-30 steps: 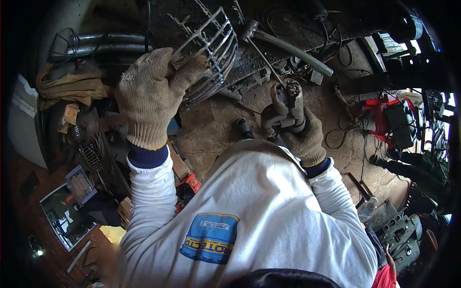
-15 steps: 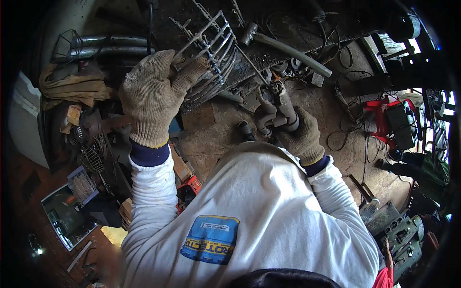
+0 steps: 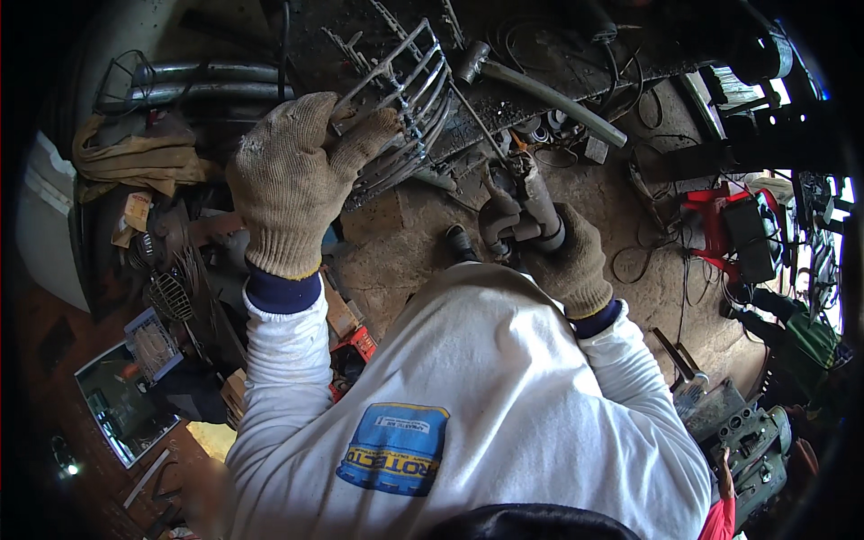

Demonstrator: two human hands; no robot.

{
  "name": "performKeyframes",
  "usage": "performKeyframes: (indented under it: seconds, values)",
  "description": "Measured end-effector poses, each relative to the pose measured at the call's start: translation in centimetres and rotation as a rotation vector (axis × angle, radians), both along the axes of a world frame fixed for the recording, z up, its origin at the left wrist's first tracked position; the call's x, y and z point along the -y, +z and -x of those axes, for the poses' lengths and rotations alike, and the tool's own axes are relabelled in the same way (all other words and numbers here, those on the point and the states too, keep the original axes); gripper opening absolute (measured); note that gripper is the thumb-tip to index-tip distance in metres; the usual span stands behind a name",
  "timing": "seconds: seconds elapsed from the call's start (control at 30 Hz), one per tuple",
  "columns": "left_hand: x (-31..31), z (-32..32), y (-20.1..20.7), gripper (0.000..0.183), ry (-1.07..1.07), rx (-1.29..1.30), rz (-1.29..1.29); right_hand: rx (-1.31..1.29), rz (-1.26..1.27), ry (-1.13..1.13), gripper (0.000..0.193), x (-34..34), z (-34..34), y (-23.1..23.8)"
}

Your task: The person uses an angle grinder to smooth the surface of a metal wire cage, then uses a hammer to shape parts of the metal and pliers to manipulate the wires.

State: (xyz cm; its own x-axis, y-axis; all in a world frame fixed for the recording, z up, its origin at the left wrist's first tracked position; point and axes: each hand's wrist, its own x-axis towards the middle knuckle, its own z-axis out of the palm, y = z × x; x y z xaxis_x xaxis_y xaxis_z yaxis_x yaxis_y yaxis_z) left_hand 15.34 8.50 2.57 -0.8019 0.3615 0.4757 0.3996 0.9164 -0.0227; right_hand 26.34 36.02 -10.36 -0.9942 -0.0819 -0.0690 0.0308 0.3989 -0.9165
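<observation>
My left hand [image 3: 292, 184], in a knit work glove, is closed at the edge of a curved grille of welded metal bars [image 3: 430, 101]. Its thumb and fingers grip the near left side; the exact grip points are partly hidden. My right hand [image 3: 580, 261], gloved too, is wrapped round a worn welding electrode holder [image 3: 543, 205] in front of my body. From the holder's jaws a thin welding rod [image 3: 477, 117] slants up and left, with its far end by the grille's right side.
A hammer [image 3: 549, 97] lies on the dark bench, right of the grille. Metal tubes [image 3: 211, 94] and a brown cloth [image 3: 139, 157] are at the left. Cables and a red chair [image 3: 711, 225] stand on the right, where another person's green clothing [image 3: 805, 337] shows.
The grille and my left hand have shifted slightly to the right. My right hand and the electrode holder have moved a little right and down. At the right, the other person has moved slightly.
</observation>
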Motion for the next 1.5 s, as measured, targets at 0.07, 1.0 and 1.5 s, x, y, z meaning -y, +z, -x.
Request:
performKeyframes:
  seconds: [0.07,1.0,1.5]
  values:
    - [0.2,0.3,-0.2,0.056,-0.014,-0.046,-0.009,0.023,0.025,-0.015,0.046,0.0,-0.1,0.1]
    - [-1.0,0.3,0.2,0.051,-0.027,-0.046,-0.063,0.172,-0.037,-0.024,0.042,-0.2,0.5,3.1]
    - [1.6,2.4,1.1,0.050,0.131,0.029,-0.148,-0.075,0.228,-0.163,0.040,-1.8,-0.3,0.2]
